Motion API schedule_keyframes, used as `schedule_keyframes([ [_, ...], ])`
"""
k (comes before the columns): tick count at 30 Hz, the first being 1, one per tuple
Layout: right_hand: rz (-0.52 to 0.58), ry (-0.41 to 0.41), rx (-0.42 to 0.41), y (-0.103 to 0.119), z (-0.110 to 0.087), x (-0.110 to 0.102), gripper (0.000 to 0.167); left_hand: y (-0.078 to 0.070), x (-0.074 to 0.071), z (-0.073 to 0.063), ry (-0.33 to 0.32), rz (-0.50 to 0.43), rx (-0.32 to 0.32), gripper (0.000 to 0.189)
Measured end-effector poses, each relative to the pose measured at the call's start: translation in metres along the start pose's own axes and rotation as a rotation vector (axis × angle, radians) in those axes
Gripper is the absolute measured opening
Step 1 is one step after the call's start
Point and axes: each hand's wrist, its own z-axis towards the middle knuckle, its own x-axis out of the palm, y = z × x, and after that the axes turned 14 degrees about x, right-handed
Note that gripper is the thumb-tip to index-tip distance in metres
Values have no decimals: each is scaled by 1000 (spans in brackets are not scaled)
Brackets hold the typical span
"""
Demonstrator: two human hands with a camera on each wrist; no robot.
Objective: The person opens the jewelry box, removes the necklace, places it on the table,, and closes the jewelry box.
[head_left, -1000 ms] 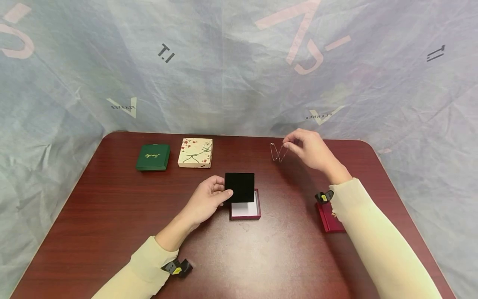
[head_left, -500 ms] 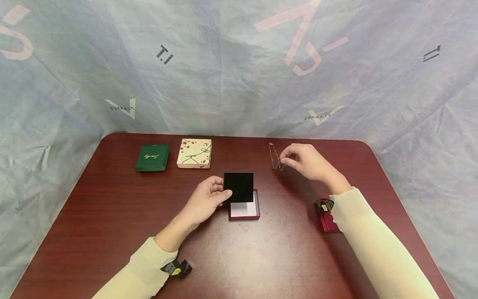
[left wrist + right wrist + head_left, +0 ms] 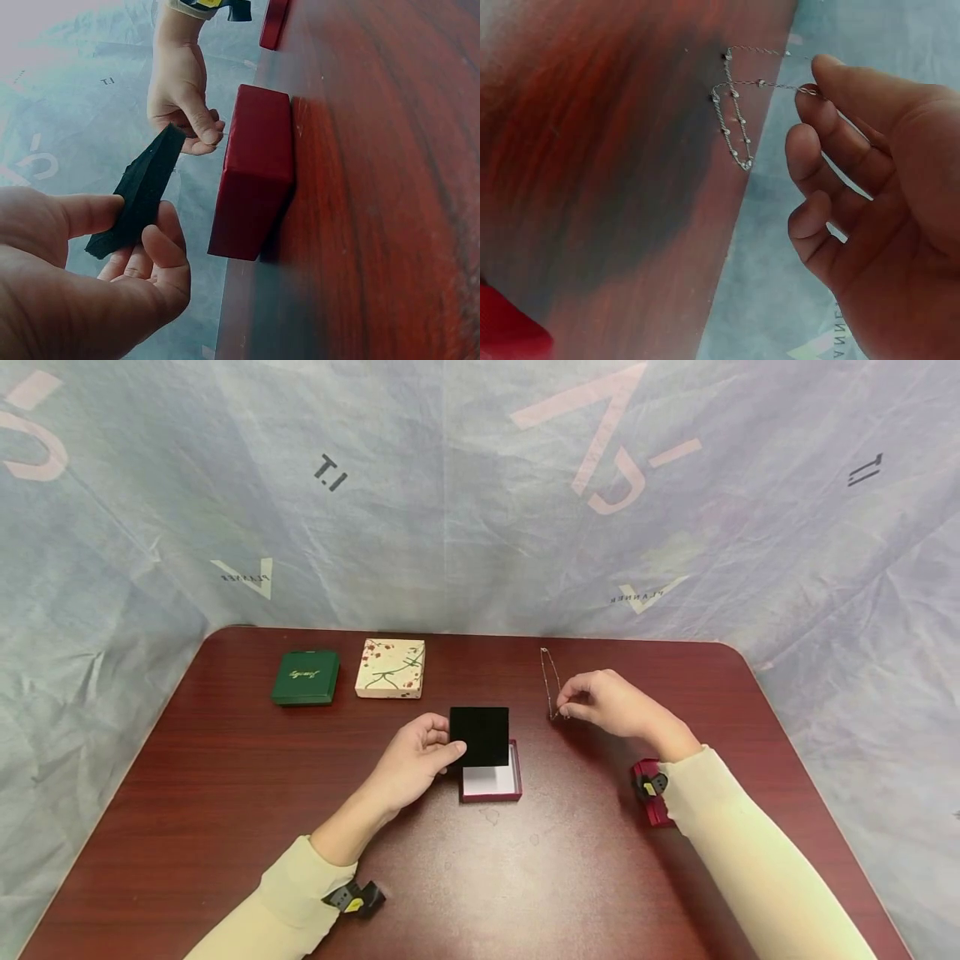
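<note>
My left hand [image 3: 408, 764] pinches a flat black foam pad [image 3: 480, 735] by its left edge, thumb on top. Below the pad sits an open red box base [image 3: 492, 797] with a white inside, partly covered by it in the head view. The left wrist view shows the pad [image 3: 142, 191] tilted beside the box's red outer wall [image 3: 259, 176]. Between thumb and forefinger, my right hand [image 3: 618, 703] pinches one end of a thin silver chain with small beads [image 3: 726, 131]. The rest of the chain is laid in a narrow loop on the tabletop.
A green box [image 3: 306, 677] with gold lettering and a cream floral box [image 3: 390, 668] stand at the back left. Under my right wrist lies a red box part [image 3: 647, 768], partly hidden by the sleeve. A printed cloth [image 3: 450, 527] hangs behind the table [image 3: 225, 793].
My right hand has come down and toward me, drawing the chain's near end along and stretching it out on the table. My left hand and the foam pad have stayed in place.
</note>
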Motion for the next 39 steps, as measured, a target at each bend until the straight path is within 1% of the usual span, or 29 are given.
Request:
schedule_keyframes([
  [6,-21,77,14,-1,-1,9,4,1,0,-1,4,5,9,24],
  [11,-23,117,15,-2,-2,15,10,1,0,-1,3,0,-2,24],
  [16,-21,161,27,-1,-3,19,12,2,-1,0,2,-2,-8,25],
  [24,-43,178,20,-3,-5,26,13,2,-1,1,8,-9,-5,25],
  [39,-31,180,39,-3,-9,28,10,2,0,0,4,-2,2,24],
])
